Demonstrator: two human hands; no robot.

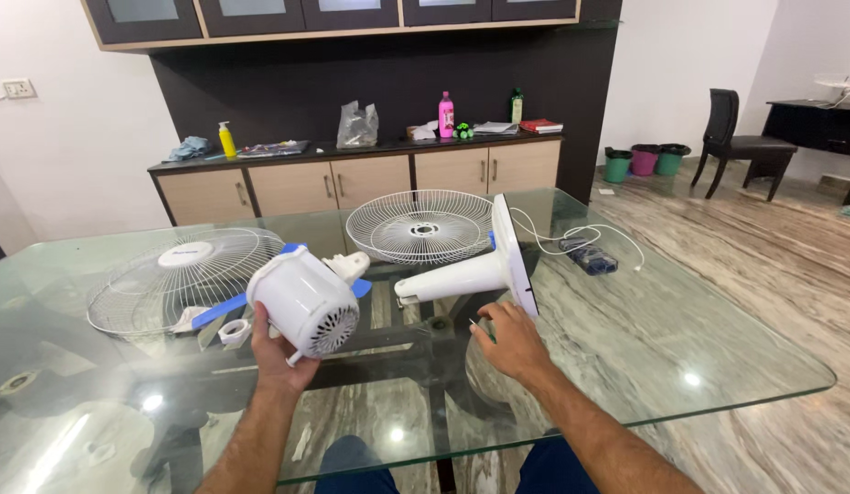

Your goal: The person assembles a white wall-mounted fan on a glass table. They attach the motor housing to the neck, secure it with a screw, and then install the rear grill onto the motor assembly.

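Cradling the white round plastic fan motor housing [304, 300] from below, our left hand [277, 352] has its fingers curled up against the vented rear face, so the housing stays lifted just above the glass tabletop [626, 366] with the vents tilted toward us. Our right hand [509, 340] rests on the glass with its fingers loosely bent around a thin dark tool [481, 330] — we cannot tell what kind — just beside the white round fan base [515, 253], which lies tipped on its edge with the white tapered stand column [452, 277] pointing left toward the housing. Behind the housing, a blue fan blade [219, 312] pokes out, and a small white ring-shaped nut [233, 331] sits on the glass near our left thumb. Further out lie two white wire fan grilles — one [180, 277] at far left, the other [419, 226] beyond the column. A white cord [581, 233] trails off to the right.
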